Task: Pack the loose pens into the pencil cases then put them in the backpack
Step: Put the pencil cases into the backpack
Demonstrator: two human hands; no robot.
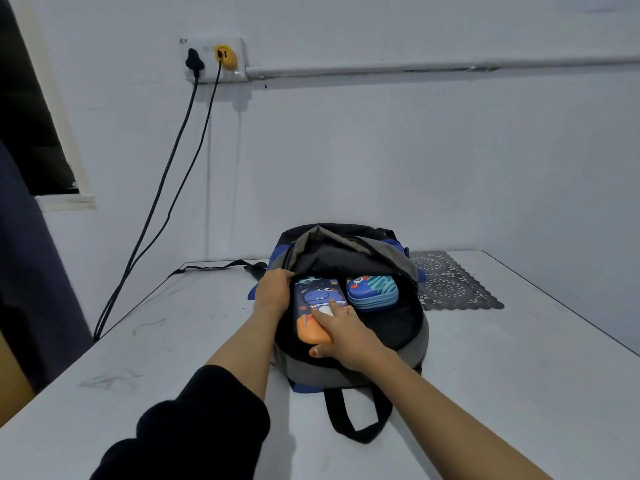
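A grey and blue backpack (353, 374) lies open on the white table, its mouth facing me. Two pencil cases sit inside it. The dark blue dinosaur case (317, 299) with an orange end is on the left, and the blue rocket case (372, 291) is on the right. My left hand (273, 292) grips the left edge of the backpack's opening and holds it apart. My right hand (341, 332) holds the near end of the dinosaur case, fingers on top and thumb below. No loose pens are in view.
A dark lace mat (450, 284) lies behind the backpack on the right. Two black cables (162, 188) hang from a wall socket down past the table's (519, 393) left edge. A black strap (214, 266) trails at the back left.
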